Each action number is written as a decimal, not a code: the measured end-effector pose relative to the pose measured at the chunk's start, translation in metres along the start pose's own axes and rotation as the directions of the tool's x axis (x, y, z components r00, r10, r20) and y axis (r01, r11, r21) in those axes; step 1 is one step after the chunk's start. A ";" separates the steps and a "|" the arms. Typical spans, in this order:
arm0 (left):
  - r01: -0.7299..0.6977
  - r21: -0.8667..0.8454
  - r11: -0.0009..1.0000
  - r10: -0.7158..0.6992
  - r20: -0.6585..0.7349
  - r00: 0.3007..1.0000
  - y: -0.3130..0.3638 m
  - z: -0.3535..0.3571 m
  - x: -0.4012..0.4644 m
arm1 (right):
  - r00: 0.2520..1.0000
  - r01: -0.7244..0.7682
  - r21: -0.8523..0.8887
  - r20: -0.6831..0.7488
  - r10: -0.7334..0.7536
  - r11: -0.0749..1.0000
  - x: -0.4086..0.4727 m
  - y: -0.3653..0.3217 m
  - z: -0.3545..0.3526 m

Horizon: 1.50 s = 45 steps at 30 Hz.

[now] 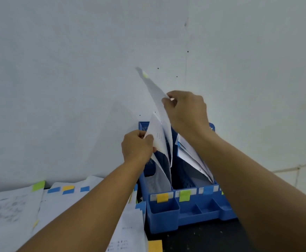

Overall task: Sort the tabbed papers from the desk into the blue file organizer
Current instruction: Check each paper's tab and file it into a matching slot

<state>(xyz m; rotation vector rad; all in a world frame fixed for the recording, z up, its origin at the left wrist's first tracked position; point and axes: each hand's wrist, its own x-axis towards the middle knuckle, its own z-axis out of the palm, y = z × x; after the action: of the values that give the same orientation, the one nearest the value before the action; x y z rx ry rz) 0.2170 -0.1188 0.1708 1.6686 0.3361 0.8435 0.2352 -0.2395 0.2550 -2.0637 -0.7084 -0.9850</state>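
Head view was mostly pale wall (75,70), bare but for a few dark specks. Below it, your desk (203,239) showed dark at the lower right. Loose tabbed papers (57,202) lay spread over its left side, overlapping, with green, yellow and blue tabs along their far edges; one sheet with a yellow tab (155,246) lay at the bottom edge of view.

Blue file organizer (194,213) stood against the wall, right of the loose papers. Its front carried small open cups and a row of labels with a yellow, a green and a blue tab. Filed sheets (190,157) leaned in its right compartment.

Your right hand (186,110) was raised above the organizer, thumb and forefinger pinching the edge of a lifted sheet (156,93). That sheet ran up and left, blurred, a yellow-green tab at its top corner, and its lower end dropped into the left compartment. Your left hand (137,144) sat lower, just left of it, fingers curled and pinching a curled bundle of sheets (159,140) standing in that same compartment. Both forearms reached in from the bottom of view.
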 end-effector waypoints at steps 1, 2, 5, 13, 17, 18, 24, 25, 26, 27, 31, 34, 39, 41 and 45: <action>0.003 -0.015 1.000 -0.003 -0.001 1.000 -0.002 -0.001 0.000 | 1.000 -0.007 0.003 0.008 0.007 1.000 -0.007 0.002 0.006; 0.009 -0.032 0.999 -0.009 0.000 1.000 -0.003 -0.001 0.000 | 0.999 -0.026 0.013 0.023 0.026 1.000 -0.014 0.006 0.012; 0.035 -0.078 0.996 -0.034 0.013 0.999 -0.008 -0.003 -0.002 | 0.993 -0.100 0.018 0.062 0.099 0.995 -0.041 0.026 0.028; 0.083 -0.105 0.991 -0.076 0.066 0.995 -0.015 -0.002 -0.006 | 0.967 0.177 -0.416 0.242 -0.079 0.892 -0.114 0.065 0.051; 0.076 -0.041 0.996 -0.071 0.121 0.990 -0.015 0.002 -0.009 | 0.943 0.163 -0.537 0.331 0.029 0.828 -0.114 0.080 0.054; 0.073 -0.025 0.997 -0.069 0.148 0.987 -0.015 0.002 -0.011 | 0.942 0.158 -0.558 0.334 0.046 0.814 -0.112 0.082 0.053; 0.067 0.079 0.995 -0.087 0.290 0.953 -0.013 -0.001 -0.018 | 0.892 -0.053 -0.475 0.374 0.256 0.878 -0.096 0.088 0.045; 0.061 0.088 0.994 -0.084 0.291 0.953 -0.014 -0.002 -0.019 | 0.895 -0.065 -0.459 0.367 0.255 0.886 -0.097 0.088 0.044; 0.055 0.093 0.994 -0.079 0.289 0.954 -0.014 -0.002 -0.019 | 0.897 -0.075 -0.448 0.360 0.257 0.891 -0.098 0.087 0.044; 0.047 0.095 0.994 -0.072 0.286 0.956 -0.015 -0.003 -0.019 | 0.905 -0.084 -0.431 0.345 0.250 0.899 -0.101 0.086 0.044; 0.008 0.101 0.995 -0.038 0.296 0.954 -0.018 -0.012 -0.025 | 0.945 -0.081 -0.360 0.270 0.187 0.929 -0.110 0.084 0.045; -0.023 0.105 0.994 -0.010 0.302 0.953 -0.020 -0.029 -0.032 | 0.955 -0.067 -0.318 0.253 0.152 0.946 -0.117 0.078 0.044; -0.045 0.175 0.984 -0.004 0.268 0.963 -0.036 -0.085 -0.045 | 0.991 0.029 -0.168 0.130 -0.007 0.985 -0.148 0.057 0.048; -0.007 0.206 0.979 -0.045 0.243 0.969 -0.052 -0.112 -0.055 | 0.989 0.043 -0.118 0.147 -0.026 0.992 -0.165 0.043 0.054; 0.079 0.326 0.942 -0.170 0.262 0.950 -0.088 -0.164 -0.079 | 0.953 -0.046 0.016 0.301 0.039 0.999 -0.207 0.015 0.072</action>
<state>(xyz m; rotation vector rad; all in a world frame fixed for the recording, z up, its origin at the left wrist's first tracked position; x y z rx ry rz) 0.0685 -0.0237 0.0713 2.0111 0.3841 0.4569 0.1611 -0.2244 0.0489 -2.2246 -0.8206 -0.6393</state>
